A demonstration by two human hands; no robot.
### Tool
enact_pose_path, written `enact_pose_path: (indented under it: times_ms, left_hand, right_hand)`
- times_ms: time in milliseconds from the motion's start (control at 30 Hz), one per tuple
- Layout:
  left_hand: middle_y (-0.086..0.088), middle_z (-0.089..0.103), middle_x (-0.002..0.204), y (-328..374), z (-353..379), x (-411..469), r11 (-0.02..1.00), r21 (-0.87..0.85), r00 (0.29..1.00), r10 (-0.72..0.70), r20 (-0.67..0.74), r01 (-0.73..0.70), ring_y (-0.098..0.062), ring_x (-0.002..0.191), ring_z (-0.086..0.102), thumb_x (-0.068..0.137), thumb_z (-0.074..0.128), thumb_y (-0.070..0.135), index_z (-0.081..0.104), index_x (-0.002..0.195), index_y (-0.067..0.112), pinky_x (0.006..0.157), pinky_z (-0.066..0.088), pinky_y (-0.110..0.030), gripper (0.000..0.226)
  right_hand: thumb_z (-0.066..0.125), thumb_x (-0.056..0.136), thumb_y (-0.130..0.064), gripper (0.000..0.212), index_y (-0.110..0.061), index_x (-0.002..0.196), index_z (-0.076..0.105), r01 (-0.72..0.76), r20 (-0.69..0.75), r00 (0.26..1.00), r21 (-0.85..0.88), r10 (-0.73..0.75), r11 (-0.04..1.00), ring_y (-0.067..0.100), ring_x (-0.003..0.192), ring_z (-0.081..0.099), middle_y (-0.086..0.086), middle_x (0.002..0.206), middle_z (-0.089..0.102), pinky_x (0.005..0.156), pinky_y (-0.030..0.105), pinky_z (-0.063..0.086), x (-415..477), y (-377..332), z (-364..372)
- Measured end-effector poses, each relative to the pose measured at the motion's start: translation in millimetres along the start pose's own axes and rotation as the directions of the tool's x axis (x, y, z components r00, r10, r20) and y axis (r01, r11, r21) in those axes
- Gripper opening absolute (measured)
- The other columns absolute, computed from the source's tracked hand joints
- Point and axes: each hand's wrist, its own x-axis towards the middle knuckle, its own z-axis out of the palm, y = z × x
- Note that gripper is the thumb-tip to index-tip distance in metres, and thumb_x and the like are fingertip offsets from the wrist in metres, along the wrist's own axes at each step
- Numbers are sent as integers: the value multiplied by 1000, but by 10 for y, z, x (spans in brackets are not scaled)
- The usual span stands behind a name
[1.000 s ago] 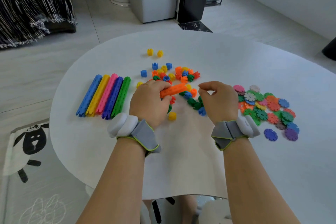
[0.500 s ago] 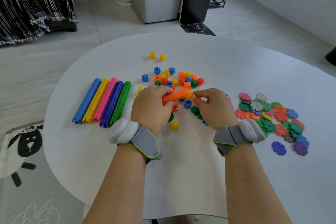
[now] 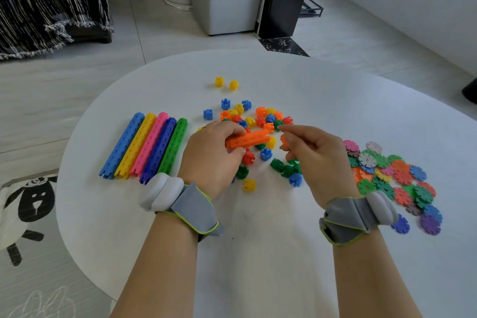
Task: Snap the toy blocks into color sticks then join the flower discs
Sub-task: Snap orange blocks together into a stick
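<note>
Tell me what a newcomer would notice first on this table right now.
At the centre, the left hand grips a short orange stick while the right hand pinches a small orange block just off its end, above the scattered loose blocks. Five finished sticks lie side by side to the left, and a heap of flower discs sits to the right.

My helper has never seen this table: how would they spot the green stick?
On the white round table, five finished sticks lie side by side, left of the left hand. The green stick is the rightmost, nearest that hand; no other stick is green.
</note>
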Motion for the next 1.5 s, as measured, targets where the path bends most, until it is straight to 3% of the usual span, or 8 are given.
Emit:
enact_pose_path:
  times_ms: [100, 200, 500, 900, 1033, 1200, 1333, 1500]
  left_hand:
    - [15, 54, 96, 16, -9, -8, 1000, -17, 1000, 9, 29, -9, -4, 87, 46, 83, 66, 15, 65, 105, 26, 69, 32, 0, 25]
    - [12, 58, 98, 22, 8, -6, 999, -30, 999, 13, 42, -12, -5, 88, 49, 82, 66, 13, 65, 104, 26, 68, 33, -3, 25]
    - [8, 64, 96, 16, -31, -32, 995, -80, 996, 62, 66, -57, -6, 86, 53, 82, 66, 17, 68, 106, 26, 72, 36, -4, 25]
    - [2, 70, 100, -24, -54, -39, 997, -77, 1000, 20, -7, -20, -13, 90, 60, 83, 66, 19, 71, 107, 24, 75, 40, -14, 25]
    - [1, 68, 107, -48, -31, -6, 998, -49, 999, -27, -40, 25, -14, 98, 58, 85, 63, 19, 69, 111, 25, 83, 40, -18, 27]
    - [1, 64, 111, -100, -68, 36, 996, -30, 994, -91, -63, 89, -15, 102, 56, 86, 61, 16, 66, 112, 23, 88, 42, -24, 28]
    - [3, 64, 108, -126, -64, 65, 995, -29, 994, -95, -46, 93, -14, 100, 57, 85, 61, 17, 66, 111, 25, 86, 43, -24, 28]
    - [4, 64, 110, -144, -76, 72, 995, -22, 995, -96, -31, 95, -10, 97, 55, 86, 61, 19, 65, 113, 25, 83, 39, -19, 28]
  right_hand:
    - [57, 92, -7, 22, -23, 102, 68, -10, 34, 999, 96, 7, 995, 1, 65, 61, -2, 81, 69, 62, 13, 49, 1, -4, 29]
    - [63, 89, -8, 9, -14, 87, 68, -68, 8, 998, 216, 68, 974, 7, 60, 61, 0, 69, 68, 59, 17, 49, 25, -15, 78]
    - [64, 87, -8, 8, -12, 84, 71, -100, 37, 995, 286, 93, 953, 15, 61, 66, 6, 69, 70, 58, 20, 53, 7, -62, 221]
    - [62, 91, -23, 17, -23, 76, 72, -28, 35, 999, 47, 26, 999, 5, 43, 51, 0, 51, 63, 51, 18, 45, 55, -80, 387]
    - [55, 94, -30, 24, -16, 85, 73, 60, -115, 989, -299, -98, 952, 17, 69, 57, 1, 75, 69, 68, 28, 43, 176, 11, 452]
    - [56, 89, -29, 24, -29, 111, 67, -61, -200, 978, -547, -60, 835, 24, 109, 52, -1, 114, 61, 78, 27, 34, 373, 174, 465]
    - [55, 88, -33, 36, -31, 124, 59, -159, -174, 983, -642, 60, 750, 29, 113, 50, 3, 122, 55, 81, 32, 38, 462, 185, 501]
    - [56, 88, -31, 20, -28, 105, 65, -199, -197, 976, -644, 91, 739, 29, 107, 52, 2, 114, 58, 75, 29, 35, 497, 179, 551]
